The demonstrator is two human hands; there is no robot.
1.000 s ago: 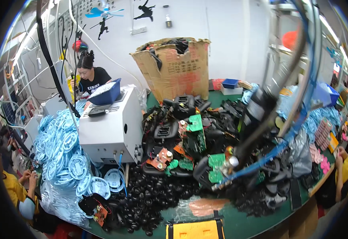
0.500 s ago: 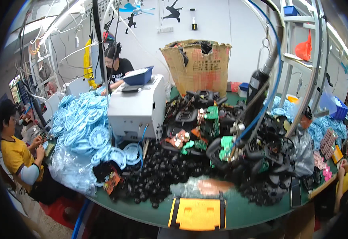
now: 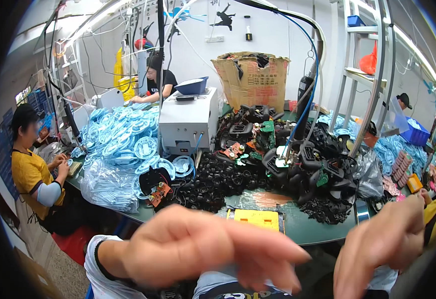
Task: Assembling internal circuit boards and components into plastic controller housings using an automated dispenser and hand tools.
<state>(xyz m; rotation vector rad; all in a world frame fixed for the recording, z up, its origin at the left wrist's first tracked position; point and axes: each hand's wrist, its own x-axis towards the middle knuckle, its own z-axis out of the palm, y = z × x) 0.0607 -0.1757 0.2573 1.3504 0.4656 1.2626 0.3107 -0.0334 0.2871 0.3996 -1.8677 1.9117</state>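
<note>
Both of my hands are raised close to the camera, in front of the table's near edge. My left hand (image 3: pixel 193 244) reaches in from the lower left, its index finger stretched to the right and the lower fingers loosely bent, with nothing visible in it. My right hand (image 3: pixel 385 239) is bent at the wrist at the lower right, blurred, so its fingers are unclear. Behind my left hand lies a yellow fixture plate (image 3: pixel 258 219) with black edges, partly covered. Above it, an electric screwdriver (image 3: pixel 303 102) hangs over black plastic shells (image 3: pixel 307 174) and green circuit boards (image 3: pixel 269 126).
Small black round parts (image 3: pixel 228 182) are heaped mid-table, beside a grey machine (image 3: pixel 188 122). Light-blue plastic rings (image 3: pixel 123 134) pile up to the left. A torn cardboard box (image 3: pixel 253 82) stands behind. Co-workers sit at left, far side and right. A metal frame (image 3: pixel 380 74) rises at right.
Both my hands have come into view from below, now covering part of the yellow plate and the table's front edge. The camera view has shifted, showing the table higher up.
</note>
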